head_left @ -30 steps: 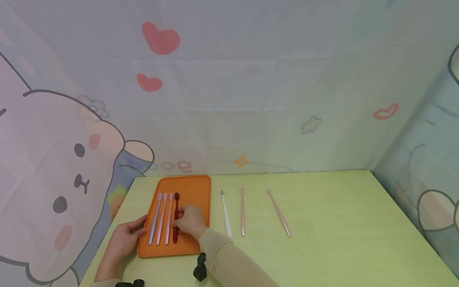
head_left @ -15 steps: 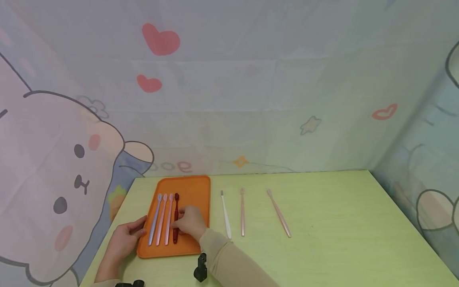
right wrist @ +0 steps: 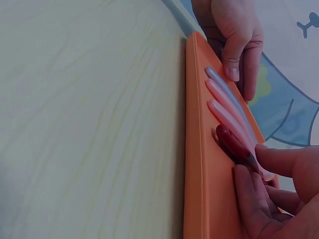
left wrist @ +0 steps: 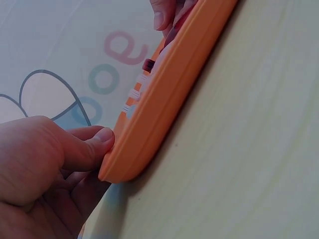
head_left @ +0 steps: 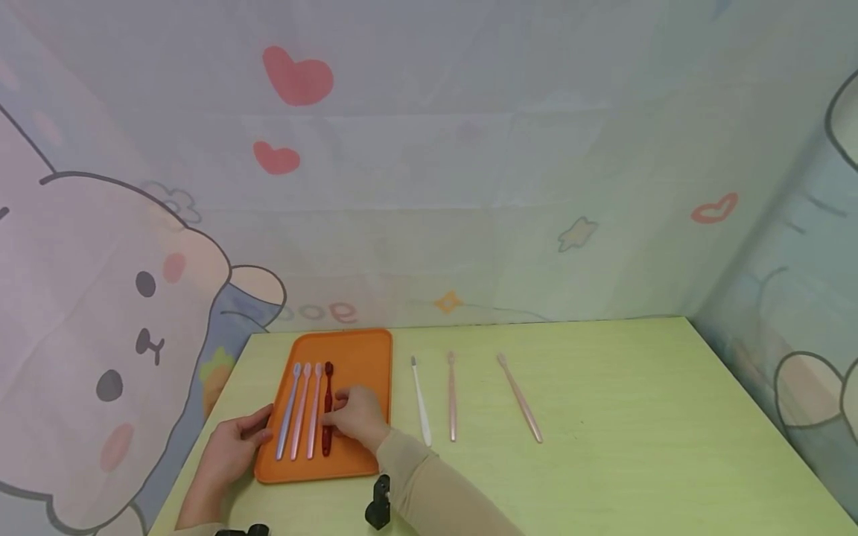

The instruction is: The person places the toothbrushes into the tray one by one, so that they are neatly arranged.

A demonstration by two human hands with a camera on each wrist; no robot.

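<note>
A dark red toothbrush (head_left: 328, 383) lies on the orange tray (head_left: 362, 357), to the right of a blue toothbrush (head_left: 288, 413) and two pink toothbrushes (head_left: 302, 413) (head_left: 314, 413). My right hand (head_left: 362, 417) pinches the red one by its handle, thumb on one side and fingers on the other, as the right wrist view shows. At the tray's left edge, my left hand (head_left: 231, 447) holds the rim, its thumb (left wrist: 102, 139) against the wall. The heads of the brushes on the tray point to its far side.
Right of the tray, a white toothbrush (head_left: 421, 402) and two pink toothbrushes (head_left: 452, 398) (head_left: 520, 400) lie apart on the light green table (head_left: 623, 417). A printed cloth (head_left: 429, 164) hangs behind the table and at its sides.
The head view has shifted very slightly. Both hands, the tray and the toothbrushes stay practically where they were.
</note>
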